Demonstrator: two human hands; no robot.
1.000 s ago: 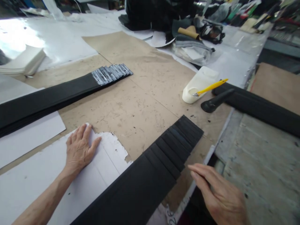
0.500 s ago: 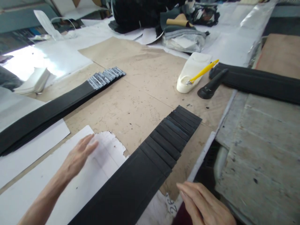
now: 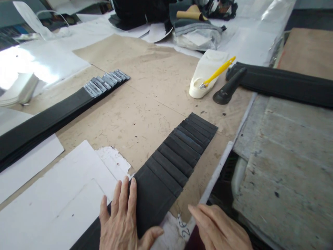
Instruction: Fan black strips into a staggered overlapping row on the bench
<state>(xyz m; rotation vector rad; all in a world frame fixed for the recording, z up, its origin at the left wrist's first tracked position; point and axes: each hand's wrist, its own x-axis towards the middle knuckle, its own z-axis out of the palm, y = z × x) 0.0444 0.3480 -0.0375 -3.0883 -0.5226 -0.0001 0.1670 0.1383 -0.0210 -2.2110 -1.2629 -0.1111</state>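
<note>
A fanned stack of black strips (image 3: 179,152) lies diagonally on the brown paper-covered table (image 3: 145,104), its staggered ends pointing to the upper right. My left hand (image 3: 122,218) rests flat on the near end of this stack, fingers spread, thumb at its right edge. My right hand (image 3: 218,229) hovers at the table's front edge just right of the stack, fingers extended, holding nothing. A second fanned stack of black strips (image 3: 65,107), its ends smeared grey-white, lies at the left.
A white container (image 3: 205,74) with a yellow-handled brush (image 3: 217,73) stands at the back, beside a black handled tool (image 3: 229,88). White card sheets (image 3: 59,198) lie at the near left. A grey slab (image 3: 286,166) sits right. Fabric piles (image 3: 192,21) crowd the far edge.
My left hand has left the white card and moved right onto the near end of the black strip stack. My right hand has stayed near the table edge. The view has shifted.
</note>
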